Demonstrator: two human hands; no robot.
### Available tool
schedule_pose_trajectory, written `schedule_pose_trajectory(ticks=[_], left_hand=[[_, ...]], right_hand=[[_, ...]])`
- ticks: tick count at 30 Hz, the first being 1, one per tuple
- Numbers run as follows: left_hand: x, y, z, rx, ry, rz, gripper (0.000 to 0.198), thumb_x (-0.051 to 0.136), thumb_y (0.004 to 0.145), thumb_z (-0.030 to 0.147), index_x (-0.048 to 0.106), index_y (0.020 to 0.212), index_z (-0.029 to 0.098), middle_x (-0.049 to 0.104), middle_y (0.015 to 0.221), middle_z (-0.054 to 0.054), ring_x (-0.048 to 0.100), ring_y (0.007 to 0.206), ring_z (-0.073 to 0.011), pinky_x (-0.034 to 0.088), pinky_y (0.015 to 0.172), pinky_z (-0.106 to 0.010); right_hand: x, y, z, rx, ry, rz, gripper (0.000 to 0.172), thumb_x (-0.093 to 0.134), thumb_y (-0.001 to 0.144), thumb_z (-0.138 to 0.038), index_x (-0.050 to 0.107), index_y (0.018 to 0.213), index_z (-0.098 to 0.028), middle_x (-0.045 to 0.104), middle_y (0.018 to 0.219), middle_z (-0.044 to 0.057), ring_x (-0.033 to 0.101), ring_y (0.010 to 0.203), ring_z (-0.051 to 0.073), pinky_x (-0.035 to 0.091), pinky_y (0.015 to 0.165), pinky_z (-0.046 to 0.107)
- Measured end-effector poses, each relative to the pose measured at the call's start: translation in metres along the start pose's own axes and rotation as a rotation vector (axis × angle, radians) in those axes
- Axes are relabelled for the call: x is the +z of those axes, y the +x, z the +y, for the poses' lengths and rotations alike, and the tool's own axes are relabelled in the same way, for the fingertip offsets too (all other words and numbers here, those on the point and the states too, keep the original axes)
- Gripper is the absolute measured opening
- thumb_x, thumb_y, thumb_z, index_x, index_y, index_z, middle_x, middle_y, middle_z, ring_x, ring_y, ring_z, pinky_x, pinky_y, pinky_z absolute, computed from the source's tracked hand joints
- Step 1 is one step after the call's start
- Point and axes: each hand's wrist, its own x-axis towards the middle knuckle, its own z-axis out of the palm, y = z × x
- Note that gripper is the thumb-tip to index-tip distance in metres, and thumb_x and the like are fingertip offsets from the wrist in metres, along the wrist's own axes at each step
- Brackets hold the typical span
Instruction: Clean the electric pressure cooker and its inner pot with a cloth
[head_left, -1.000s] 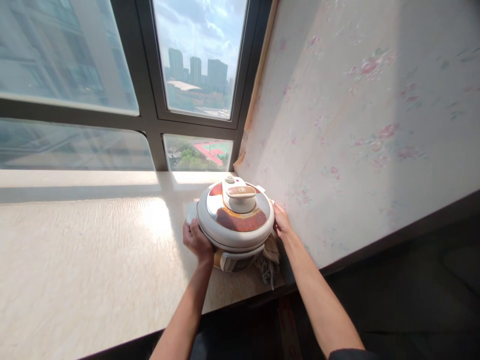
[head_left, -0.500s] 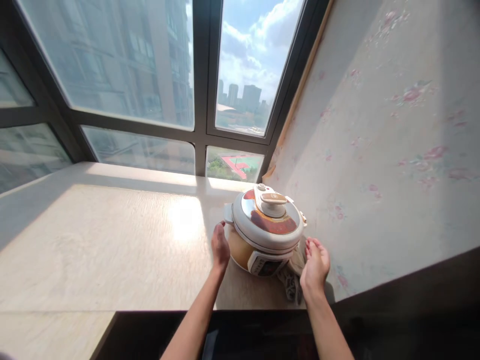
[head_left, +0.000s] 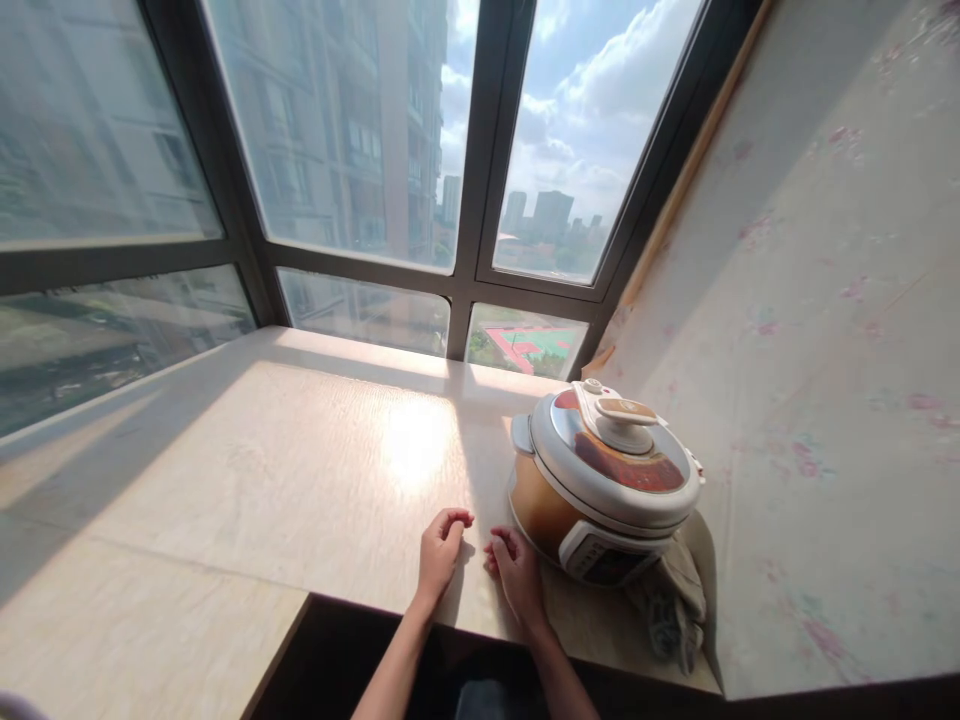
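A white and orange electric pressure cooker with its lid on stands on the pale window ledge, close to the flowered wall on the right. My left hand rests on the ledge left of the cooker, fingers curled downward, holding nothing. My right hand lies beside it, just short of the cooker's base, fingers curled and holding nothing. Neither hand touches the cooker.
A crumpled grey cloth lies under and beside the cooker's right side. Large windows with dark frames run along the back. A flowered wall bounds the right. The ledge's dark front edge runs below my hands.
Both hands have let go of the cooker's sides and come together on the ledge to its left. The view has swung left, so the cooker sits further right.
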Motion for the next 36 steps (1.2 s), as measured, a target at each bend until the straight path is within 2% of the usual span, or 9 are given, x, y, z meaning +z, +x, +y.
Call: schedule_pose_trajectory(ticks=[2,6,15,25,36], left_hand=[[-0.001,0.000,-0.001,-0.011,-0.030,0.019,0.025,0.060,0.078,0.038,0.074,0.083,0.018,0.078,0.088,-0.009,0.074,0.089,-0.0256,0.057,0.088,-0.041],[0.001,-0.003,-0.004,-0.007,-0.001,0.004,0.025,0.058,0.078,0.036,0.074,0.082,0.019,0.077,0.087,-0.009,0.073,0.088,-0.0250,0.057,0.087,-0.040],[0.003,-0.005,-0.001,0.006,0.036,0.032,0.023,0.057,0.078,0.034,0.074,0.081,0.019,0.076,0.086,-0.008,0.073,0.087,-0.0245,0.058,0.084,-0.039],[0.002,-0.005,-0.010,-0.008,0.036,0.065,0.024,0.060,0.081,0.037,0.074,0.085,0.018,0.078,0.089,-0.009,0.074,0.089,-0.0253,0.058,0.086,-0.040],[0.001,-0.004,-0.017,-0.035,0.016,0.111,0.025,0.065,0.080,0.038,0.075,0.088,0.017,0.078,0.091,-0.010,0.074,0.091,-0.0256,0.057,0.088,-0.040]], right_hand=[[-0.001,-0.001,0.003,-0.035,-0.039,0.029,0.043,0.069,0.077,-0.058,0.072,0.089,-0.017,0.068,0.070,0.003,0.061,0.059,0.019,0.051,0.056,0.030],[-0.009,-0.009,0.007,-0.096,-0.114,-0.047,0.040,0.066,0.082,-0.055,0.073,0.092,-0.016,0.071,0.076,0.006,0.067,0.070,0.023,0.055,0.064,0.032],[-0.011,-0.008,0.008,-0.078,-0.098,-0.043,0.042,0.068,0.081,-0.058,0.075,0.092,-0.019,0.072,0.076,0.006,0.068,0.071,0.024,0.055,0.062,0.031],[-0.013,-0.009,0.008,-0.145,-0.162,-0.098,0.032,0.059,0.088,-0.047,0.074,0.092,-0.018,0.071,0.077,0.005,0.066,0.068,0.021,0.050,0.061,0.029],[-0.016,-0.010,0.004,-0.125,-0.111,-0.161,0.030,0.059,0.089,-0.044,0.074,0.094,-0.019,0.072,0.077,0.006,0.066,0.069,0.020,0.049,0.061,0.027]])
